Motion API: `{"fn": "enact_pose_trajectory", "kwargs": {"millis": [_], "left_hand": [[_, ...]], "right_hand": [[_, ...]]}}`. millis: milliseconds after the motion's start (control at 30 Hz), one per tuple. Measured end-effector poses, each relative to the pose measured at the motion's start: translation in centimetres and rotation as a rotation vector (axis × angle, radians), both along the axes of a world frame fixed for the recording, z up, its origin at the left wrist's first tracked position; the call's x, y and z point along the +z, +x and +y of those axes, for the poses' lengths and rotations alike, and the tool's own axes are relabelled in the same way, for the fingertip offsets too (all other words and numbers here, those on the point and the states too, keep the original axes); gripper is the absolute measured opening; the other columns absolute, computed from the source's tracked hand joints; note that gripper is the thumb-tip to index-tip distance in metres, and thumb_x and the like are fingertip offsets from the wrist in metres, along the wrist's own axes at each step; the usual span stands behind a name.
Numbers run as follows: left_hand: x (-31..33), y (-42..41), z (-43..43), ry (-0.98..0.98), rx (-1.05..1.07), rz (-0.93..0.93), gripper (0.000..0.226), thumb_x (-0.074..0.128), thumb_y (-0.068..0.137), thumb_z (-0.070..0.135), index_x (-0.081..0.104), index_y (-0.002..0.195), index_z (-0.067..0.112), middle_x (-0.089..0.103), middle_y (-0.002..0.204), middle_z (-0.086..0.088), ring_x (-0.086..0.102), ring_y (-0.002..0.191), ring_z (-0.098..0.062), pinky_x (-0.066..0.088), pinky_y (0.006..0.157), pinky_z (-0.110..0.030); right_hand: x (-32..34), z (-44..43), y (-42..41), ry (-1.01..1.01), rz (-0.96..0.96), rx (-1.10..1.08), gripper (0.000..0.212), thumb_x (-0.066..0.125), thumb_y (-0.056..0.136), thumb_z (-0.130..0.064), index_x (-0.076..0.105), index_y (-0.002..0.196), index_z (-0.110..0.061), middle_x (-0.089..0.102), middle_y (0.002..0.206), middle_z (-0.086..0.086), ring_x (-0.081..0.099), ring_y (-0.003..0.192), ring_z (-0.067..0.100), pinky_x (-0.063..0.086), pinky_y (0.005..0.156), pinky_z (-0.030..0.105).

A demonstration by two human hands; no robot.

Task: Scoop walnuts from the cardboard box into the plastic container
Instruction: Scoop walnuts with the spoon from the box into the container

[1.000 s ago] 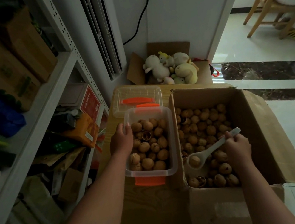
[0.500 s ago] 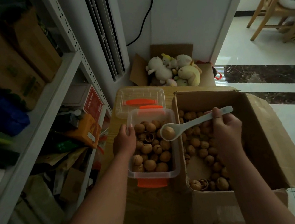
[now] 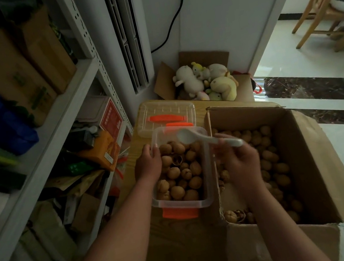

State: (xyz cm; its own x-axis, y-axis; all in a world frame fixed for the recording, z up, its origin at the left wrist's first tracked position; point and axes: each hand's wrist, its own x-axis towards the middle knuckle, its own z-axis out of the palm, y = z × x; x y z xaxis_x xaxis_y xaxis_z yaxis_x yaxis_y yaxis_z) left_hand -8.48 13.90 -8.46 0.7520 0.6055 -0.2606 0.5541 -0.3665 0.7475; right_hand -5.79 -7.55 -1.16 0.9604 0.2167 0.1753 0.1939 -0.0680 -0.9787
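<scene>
Head view, plastic container: sits on the wooden top, nearly full of walnuts.
Cardboard box: touches the container at its 3 o'clock, so each carry is short; many nuts remain inside.
Left hand: fingers curled on the container's rim at 10 o'clock, probably to stop it sliding.
Right hand: motion-blurred; fingers pinch the spoon by its handle end.
Spoon bowl: over the container's 1 o'clock corner, no nut visible in it; judged just tipped out.
Lid: lies at 12 o'clock, clear of the scooping path.
</scene>
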Motion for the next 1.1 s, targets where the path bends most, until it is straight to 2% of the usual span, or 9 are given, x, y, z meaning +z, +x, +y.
{"fn": "enact_pose_trajectory", "kwargs": {"millis": [67,167,267,333,533,733,900,1000,1100], "left_hand": [[0.0,0.1,-0.1,0.004,-0.002,0.005,0.034,0.029,0.101,0.044,0.052,0.102,0.019,0.056,0.092,0.002,0.054,0.084,-0.02,0.039,0.068,-0.031],[0.0,0.2,0.0,0.015,0.0,0.02,0.034,0.028,0.101,0.045,0.051,0.103,0.019,0.055,0.093,0.002,0.052,0.084,-0.02,0.039,0.07,-0.032],[-0.2,0.2,0.0,0.035,-0.001,0.037,0.034,0.028,0.101,0.045,0.051,0.101,0.02,0.055,0.094,0.0,0.052,0.084,-0.021,0.038,0.07,-0.032],[-0.2,0.2,0.0,0.039,-0.001,0.038,0.033,0.028,0.101,0.045,0.05,0.098,0.02,0.055,0.093,0.0,0.052,0.082,-0.021,0.037,0.067,-0.031],[-0.2,0.1,0.0,0.042,-0.008,0.023,0.035,0.029,0.101,0.045,0.051,0.097,0.018,0.057,0.09,0.0,0.053,0.078,-0.019,0.037,0.063,-0.031],[-0.2,0.1,0.0,0.043,-0.005,0.019,0.035,0.029,0.101,0.045,0.051,0.095,0.019,0.054,0.083,0.004,0.049,0.07,-0.01,0.034,0.058,-0.029],[-0.1,0.0,0.0,0.048,-0.007,0.022,0.034,0.029,0.101,0.045,0.05,0.094,0.019,0.054,0.08,0.003,0.05,0.069,-0.01,0.032,0.054,-0.027],[0.0,0.0,-0.1,0.049,-0.005,0.019,0.033,0.029,0.102,0.044,0.05,0.096,0.019,0.051,0.078,0.007,0.047,0.068,-0.007,0.032,0.055,-0.027],[0.0,0.0,-0.1,0.046,-0.011,0.023,0.032,0.029,0.102,0.044,0.049,0.097,0.019,0.051,0.081,0.004,0.048,0.07,-0.014,0.034,0.061,-0.03]], "right_hand": [[0.4,-1.6,1.0,0.04,-0.065,-0.149,0.021,0.049,0.096,-0.014,0.063,0.108,-0.004,0.067,0.091,0.002,0.067,0.081,0.008,0.053,0.067,0.021],[0.4,-4.1,2.4,-0.017,-0.141,-0.303,0.027,0.046,0.097,-0.027,0.062,0.108,-0.009,0.065,0.095,0.013,0.064,0.086,0.018,0.053,0.073,0.027],[-0.3,-5.8,2.6,-0.211,-0.171,-0.326,0.018,0.049,0.095,-0.017,0.063,0.098,-0.006,0.063,0.084,0.002,0.059,0.074,-0.003,0.044,0.064,0.009],[-1.2,-6.4,2.2,-0.374,-0.057,-0.277,0.01,0.052,0.093,-0.008,0.062,0.092,-0.009,0.059,0.076,-0.002,0.056,0.064,0.0,0.039,0.054,0.009],[-4.2,-6.6,1.2,-0.618,0.409,-0.018,0.021,0.052,0.091,-0.004,0.057,0.081,-0.022,0.06,0.081,0.008,0.053,0.062,0.022,0.042,0.053,0.03],[-5.3,-7.3,1.0,-0.588,0.582,-0.06,0.018,0.05,0.095,-0.017,0.057,0.079,-0.022,0.059,0.078,0.011,0.048,0.061,0.021,0.038,0.055,0.032],[-6.0,-7.6,0.9,-0.486,0.713,-0.142,0.017,0.05,0.096,-0.022,0.061,0.1,-0.01,0.06,0.086,0.008,0.056,0.074,0.019,0.047,0.065,0.033],[-5.4,-8.0,1.5,-0.422,0.707,-0.208,0.019,0.049,0.097,-0.021,0.061,0.101,-0.006,0.059,0.083,0.007,0.054,0.07,0.017,0.044,0.06,0.028],[-4.3,-8.3,2.0,-0.332,0.666,-0.262,0.019,0.048,0.097,-0.019,0.061,0.098,-0.007,0.058,0.083,0.009,0.053,0.071,0.018,0.043,0.061,0.029]]}}
